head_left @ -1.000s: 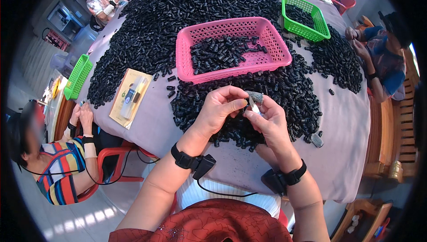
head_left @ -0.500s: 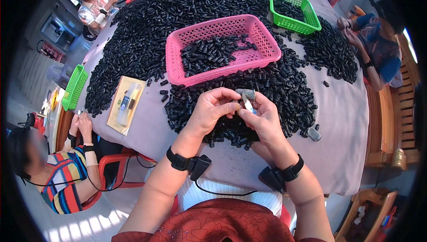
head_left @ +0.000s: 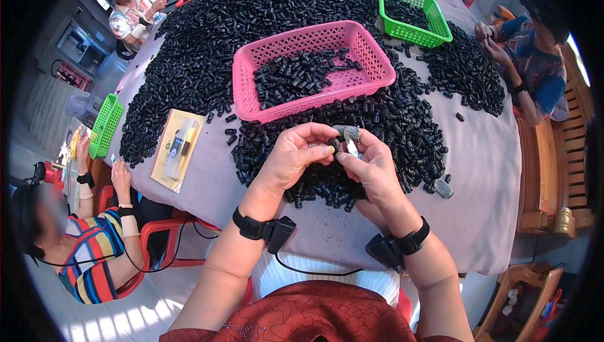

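Note:
Above the near edge of a heap of small black ribbed plastic or rubber parts (head_left: pixel 327 182), my two hands meet fingertip to fingertip. My left hand (head_left: pixel 301 156) pinches one small black part (head_left: pixel 333 143) between thumb and fingers. Closed around a small silvery blade (head_left: pixel 350 146), with white and blue near its lower end, is my right hand (head_left: pixel 371 165). The blade's tip is close to the black part; whether they touch I cannot tell. A grey speckled piece (head_left: pixel 346 132) lies across my right fingertips, perhaps wrapped around one.
A pink basket (head_left: pixel 377 78) with black parts sits just beyond my hands. Green baskets (head_left: pixel 434 34) stand far right and at the left edge. A booklet with a clear-packed pen (head_left: pixel 177 147) lies left; another grey speckled piece (head_left: pixel 444 188) lies right. Other people sit around the table.
My hands stay nearly in place, and the black part shows a little more between my left fingers. The person at the left has lifted one hand away from the table edge.

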Tool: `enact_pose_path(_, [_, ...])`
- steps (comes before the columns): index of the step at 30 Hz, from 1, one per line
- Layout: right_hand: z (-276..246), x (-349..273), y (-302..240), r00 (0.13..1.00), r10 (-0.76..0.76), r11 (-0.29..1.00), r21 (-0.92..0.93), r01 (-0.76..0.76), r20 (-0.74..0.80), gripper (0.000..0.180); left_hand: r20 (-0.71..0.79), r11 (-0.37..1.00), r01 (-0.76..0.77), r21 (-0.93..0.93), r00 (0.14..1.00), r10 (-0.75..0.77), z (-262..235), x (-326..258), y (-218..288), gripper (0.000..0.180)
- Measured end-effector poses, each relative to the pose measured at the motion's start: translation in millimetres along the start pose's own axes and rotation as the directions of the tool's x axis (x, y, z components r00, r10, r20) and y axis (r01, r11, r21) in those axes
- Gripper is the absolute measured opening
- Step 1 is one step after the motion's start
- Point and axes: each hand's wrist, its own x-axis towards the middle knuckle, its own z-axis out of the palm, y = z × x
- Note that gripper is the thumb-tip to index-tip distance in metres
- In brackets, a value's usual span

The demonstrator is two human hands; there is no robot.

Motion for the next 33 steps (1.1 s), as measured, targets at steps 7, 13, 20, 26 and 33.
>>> enact_pose_path(7, [0.5, -0.7, 0.5, 1.000, -0.018, 1.000, 0.003, 0.018, 0.004, 0.030, -0.007, 1.000, -0.006, 0.007, 1.000, 0.006, 1.5, 0.1, -1.0, 0.027])
enact_pose_path(13, [0.6, -0.3, 0.8, 0.999, -0.036, 0.998, 0.052, 0.035, 0.017, 0.027, 0.010, 0.991, 0.022, -0.135, 1.000, -0.020, -2.1, 1.4, -2.8, 0.026])
enact_pose_path(20, [-0.5, -1.1, -1.1, 1.000, -0.016, 0.998, 0.067, 0.016, 0.009, 0.027, 0.065, 0.924, 0.063, -0.378, 0.997, -0.041, -7.4, 1.5, -3.9, 0.030])
enact_pose_path(26, [0.3, -1.4, -1.4, 1.000, -0.018, 0.999, 0.046, 0.018, 0.008, 0.026, 0.152, 0.910, 0.061, -0.409, 0.988, 0.002, -8.6, 1.3, -3.3, 0.030])
enact_pose_path(33, [-3.1, 2.3, 3.9, 0.998, -0.056, 0.998, 0.032, 0.055, 0.012, 0.024, -0.146, 0.970, -0.243, 0.001, 0.960, 0.241, -7.0, 9.0, 33.3, 0.020])
